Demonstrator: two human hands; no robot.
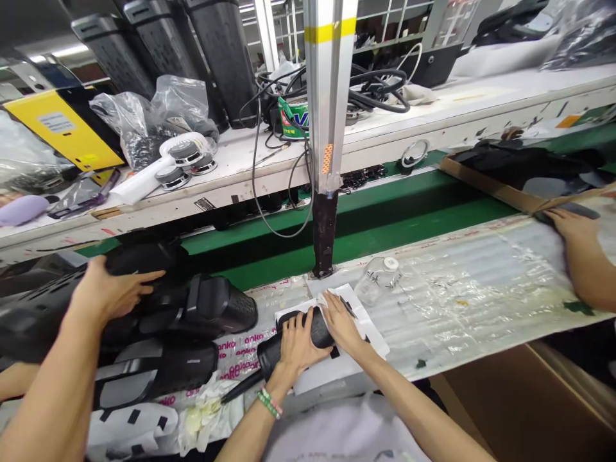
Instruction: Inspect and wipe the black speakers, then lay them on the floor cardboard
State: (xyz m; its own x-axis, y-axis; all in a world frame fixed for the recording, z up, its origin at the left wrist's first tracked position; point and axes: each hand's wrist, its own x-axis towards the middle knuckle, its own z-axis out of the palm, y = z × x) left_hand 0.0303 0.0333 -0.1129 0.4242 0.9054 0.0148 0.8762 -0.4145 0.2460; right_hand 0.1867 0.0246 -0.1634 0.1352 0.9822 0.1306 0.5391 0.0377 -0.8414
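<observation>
A black part [270,354] lies tilted over white paper sheets [368,321] in front of me. My left hand [298,340], with a beaded bracelet at the wrist, is wrapped over its top. My right hand [341,321] touches the part's right end, fingers together over a small whitish piece [321,299] that looks like a cloth. A dark pen-like item [347,307] shows beside the right fingers. Just beyond the papers, a clear bottle [380,279] lies on its side.
Black speaker-like housings [221,308] crowd the left, where a co-worker's hand [113,289] reaches in. Another person's hand [575,224] rests by a cardboard tray [491,186] at right. A metal post [330,96] rises ahead, before a green belt [404,218].
</observation>
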